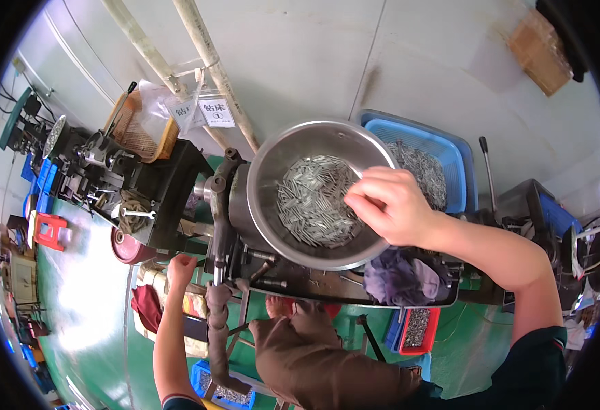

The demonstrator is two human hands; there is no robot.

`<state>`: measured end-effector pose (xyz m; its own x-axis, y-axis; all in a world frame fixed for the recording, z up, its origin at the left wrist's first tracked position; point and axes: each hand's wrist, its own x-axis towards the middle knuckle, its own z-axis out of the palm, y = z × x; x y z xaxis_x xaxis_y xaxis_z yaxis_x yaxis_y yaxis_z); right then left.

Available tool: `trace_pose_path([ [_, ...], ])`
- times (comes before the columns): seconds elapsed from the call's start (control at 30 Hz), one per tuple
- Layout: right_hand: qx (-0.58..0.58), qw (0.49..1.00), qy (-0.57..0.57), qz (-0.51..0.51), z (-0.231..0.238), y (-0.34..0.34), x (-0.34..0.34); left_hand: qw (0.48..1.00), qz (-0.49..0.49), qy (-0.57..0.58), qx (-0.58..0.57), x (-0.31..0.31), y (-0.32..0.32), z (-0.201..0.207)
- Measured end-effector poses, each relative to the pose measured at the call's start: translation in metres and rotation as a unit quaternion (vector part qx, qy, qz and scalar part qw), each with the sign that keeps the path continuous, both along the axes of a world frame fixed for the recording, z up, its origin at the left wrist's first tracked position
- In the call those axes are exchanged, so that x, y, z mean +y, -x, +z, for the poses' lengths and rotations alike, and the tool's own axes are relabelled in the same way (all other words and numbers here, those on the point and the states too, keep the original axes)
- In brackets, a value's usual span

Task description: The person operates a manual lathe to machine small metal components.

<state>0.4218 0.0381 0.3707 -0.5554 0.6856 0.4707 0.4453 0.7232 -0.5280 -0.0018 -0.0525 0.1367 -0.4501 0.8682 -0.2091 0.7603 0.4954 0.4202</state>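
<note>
A wide steel bowl [264,232] stands on the machine in front of me, holding many small metal pins [317,198] in a loose heap. Over its right rim hangs my right hand [392,205], fingers curled and thumb pressed against them. Whatever is between those fingertips is hidden or too small to name. My left hand [182,268] is closed at the left, beside the machine's upright metal rod [219,263]. Its fingers are partly turned from view, and I cannot make out anything in them. A crumpled purple rag [399,277] lies on the black tray [327,287] below the bowl.
Behind the bowl, a blue basket [465,171] holds more metal parts. A wrapped lever [218,335] rises near my left arm. A machine with a wrench [138,213] stands left. Red bin [428,342] and blue bin [201,376] with parts sit low near my legs.
</note>
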Motion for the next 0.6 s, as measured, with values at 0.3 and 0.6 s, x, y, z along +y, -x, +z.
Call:
trace_pose_path([
  [0.3, -0.035, 0.999, 0.008, -0.013, -0.007, -0.005, 0.003, 0.958, 0.041, -0.161, -0.232, -0.145, -0.081, 0.124],
  [0.6, -0.117, 0.990, 0.064, -0.053, -0.004, 0.002, 0.000, 0.974, 0.032, -0.213, -0.076, -0.188, -0.144, 0.120],
])
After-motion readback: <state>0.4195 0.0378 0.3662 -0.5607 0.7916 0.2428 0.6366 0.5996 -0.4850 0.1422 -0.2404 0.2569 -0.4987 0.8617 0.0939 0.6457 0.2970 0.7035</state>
